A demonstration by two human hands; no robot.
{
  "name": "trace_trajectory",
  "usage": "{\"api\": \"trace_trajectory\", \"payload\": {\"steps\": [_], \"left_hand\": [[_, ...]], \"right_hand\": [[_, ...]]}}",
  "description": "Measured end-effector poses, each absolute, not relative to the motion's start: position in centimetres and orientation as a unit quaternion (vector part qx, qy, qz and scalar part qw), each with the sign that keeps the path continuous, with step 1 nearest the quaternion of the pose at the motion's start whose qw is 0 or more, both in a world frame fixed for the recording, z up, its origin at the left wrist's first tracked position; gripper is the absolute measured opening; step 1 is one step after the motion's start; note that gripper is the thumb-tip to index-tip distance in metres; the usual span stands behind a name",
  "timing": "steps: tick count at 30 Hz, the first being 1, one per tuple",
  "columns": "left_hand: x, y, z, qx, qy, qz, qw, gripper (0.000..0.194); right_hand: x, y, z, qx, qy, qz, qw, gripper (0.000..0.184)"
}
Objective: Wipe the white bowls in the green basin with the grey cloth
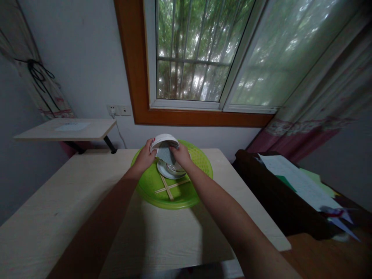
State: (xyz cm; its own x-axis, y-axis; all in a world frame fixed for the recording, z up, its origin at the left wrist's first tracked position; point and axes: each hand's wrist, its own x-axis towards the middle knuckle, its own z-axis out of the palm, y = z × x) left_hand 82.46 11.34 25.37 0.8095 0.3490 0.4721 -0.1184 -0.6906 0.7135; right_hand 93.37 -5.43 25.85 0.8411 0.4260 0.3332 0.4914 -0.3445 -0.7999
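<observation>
Both my hands grip a white bowl (164, 138) tilted on its side above a round green plastic basin (148, 197). My left hand (144, 155) is closed on its left edge, near a red mark. My right hand (181, 155) pinches the opposite edge. A greyish textured surface shows within the bowl's curve; whether it is the inside or a cloth I cannot tell. Below, a white plate (165, 173) lies in the basin with another bowl (178, 171) on it, partly hidden by my right hand. Light wooden chopsticks (167, 187) lie crossed in front of the plate.
The basin stands on a pale wooden table (122, 224) against the wall below a barred window (197, 50). A small raised shelf (69, 133) holds a paper at the left. Beyond the table's right edge, papers (299, 182) lie on a dark brown surface (279, 201).
</observation>
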Motion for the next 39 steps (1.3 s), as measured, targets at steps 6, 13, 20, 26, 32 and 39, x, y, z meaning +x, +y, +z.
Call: {"api": "trace_trajectory", "payload": {"steps": [6,13,20,26,32,39], "left_hand": [[82.0,11.3,25.8,0.876,0.033,0.317,0.362,0.068],[81.5,10.8,26.2,0.906,0.067,0.288,0.302,0.067],[82.1,10.9,25.7,0.88,0.03,0.324,0.345,0.062],[82.2,10.9,25.6,0.865,-0.017,0.328,0.378,0.059],[81.9,10.8,26.0,0.858,-0.013,0.327,0.396,0.054],[81.7,10.8,26.1,0.859,0.033,0.291,0.421,0.051]], "right_hand": [[93.3,-5.9,25.9,-0.828,-0.316,-0.081,0.457,0.039],[93.8,-6.3,25.6,-0.82,-0.337,-0.107,0.451,0.047],[94.6,-5.5,24.7,-0.812,-0.249,-0.028,0.527,0.024],[94.5,-5.4,24.5,-0.778,-0.252,0.024,0.575,0.018],[94.3,-5.5,24.8,-0.796,-0.254,0.021,0.548,0.017],[94.5,-5.6,25.1,-0.823,-0.275,-0.035,0.496,0.019]]}}
